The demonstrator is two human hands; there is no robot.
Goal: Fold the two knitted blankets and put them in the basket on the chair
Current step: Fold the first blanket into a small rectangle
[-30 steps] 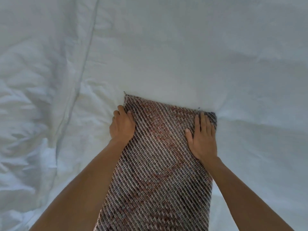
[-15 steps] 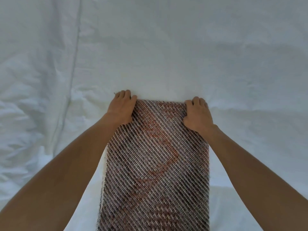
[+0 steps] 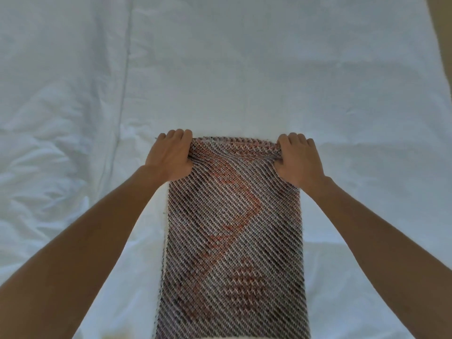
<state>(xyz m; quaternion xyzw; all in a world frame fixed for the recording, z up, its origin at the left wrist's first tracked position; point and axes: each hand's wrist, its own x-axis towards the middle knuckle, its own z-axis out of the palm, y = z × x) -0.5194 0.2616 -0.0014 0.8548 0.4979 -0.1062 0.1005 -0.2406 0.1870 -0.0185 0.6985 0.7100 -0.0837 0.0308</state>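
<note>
Left hand [image 3: 171, 155] and right hand [image 3: 299, 159], each grip pinching a far corner of the blanket [image 3: 234, 241] on the bed [image 3: 244, 69], probably for folding it back evenly.

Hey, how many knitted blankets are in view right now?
1. The knitted blanket lies as a long strip on the white sheet, far corners gripped by both hands. The second blanket isn't in view.

Surface: white bed sheet [image 3: 244, 77] fills nearly the whole view.
Texture: heavy creases at left, smoother at centre and right.
Seam: long fold line [image 3: 126, 69] runs down the left part.
Corner: tan strip [image 3: 442, 33] at top right, unclear what.
Light: soft, even, bluish.
</note>
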